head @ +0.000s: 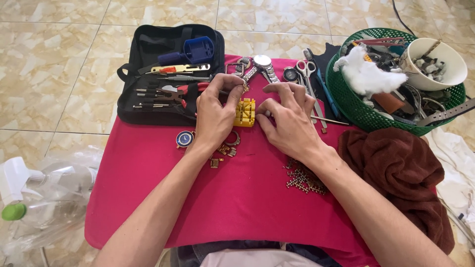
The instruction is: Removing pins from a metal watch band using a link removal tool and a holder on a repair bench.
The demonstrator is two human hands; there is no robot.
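left hand (213,114) pinching watch band (249,74) mid-frame, right hand (288,118) fingers curled against small yellow block (245,112), notched, upright on red cloth (237,198)

A small yellow block tool (245,112) is steadied on a red cloth (237,198) between the left hand (213,116) and the right hand (289,118); a metal watch bracelet (249,74) is pinched above it by the left fingers. A silver watch (262,62) lies just beyond. Loose links (303,178) are scattered near the right wrist — a blue-dialled watch face (184,139) lies beside the left. An open black tool case (163,74) is seen at upper left, a green basket (354,106) at right, a brown towel (401,173) below it.
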